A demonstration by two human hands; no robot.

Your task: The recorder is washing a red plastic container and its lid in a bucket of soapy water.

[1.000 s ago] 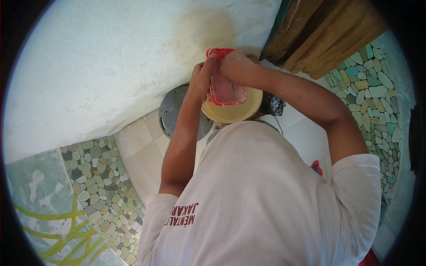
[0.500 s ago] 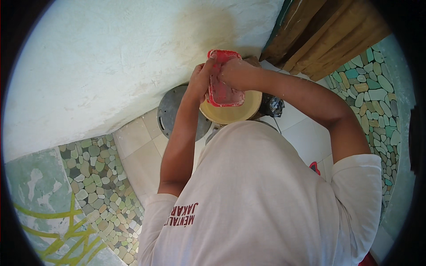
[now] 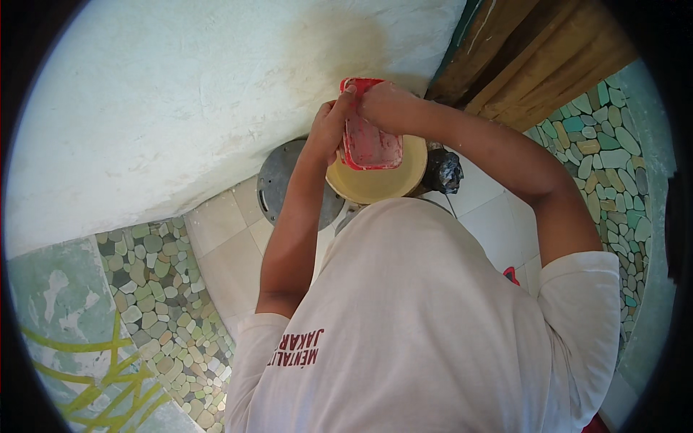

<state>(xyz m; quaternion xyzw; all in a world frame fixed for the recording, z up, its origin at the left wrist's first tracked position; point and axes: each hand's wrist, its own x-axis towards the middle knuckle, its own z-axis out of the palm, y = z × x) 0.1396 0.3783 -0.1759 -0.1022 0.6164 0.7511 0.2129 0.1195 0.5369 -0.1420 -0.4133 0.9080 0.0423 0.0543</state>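
A red rectangular tub point(image 3: 375, 148), its inside smeared with pale residue, is held tilted over a round yellow basin point(image 3: 415, 162). My left hand point(image 3: 332, 130) is closed round the tub's left side, the thumb over the rim. Reaching in from the right, my right hand point(image 3: 386, 105) bends down into the upper part of the tub. Its fingers look curled, but their tips and anything in them are hidden behind the back of the hand.
A dark grey round thing point(image 3: 278, 180) with slots lies left of the basin. To its right sits a crumpled black plastic bundle point(image 3: 443, 172). A pale wall point(image 3: 180, 108) rises ahead, with brown panels point(image 3: 534, 58) at the upper right. Pebble-patterned flooring point(image 3: 159, 274) borders the pale tiles.
The tub has shifted slightly, a little up and to the right. My right hand has moved a bit toward the tub's upper end, uncovering more of the inside.
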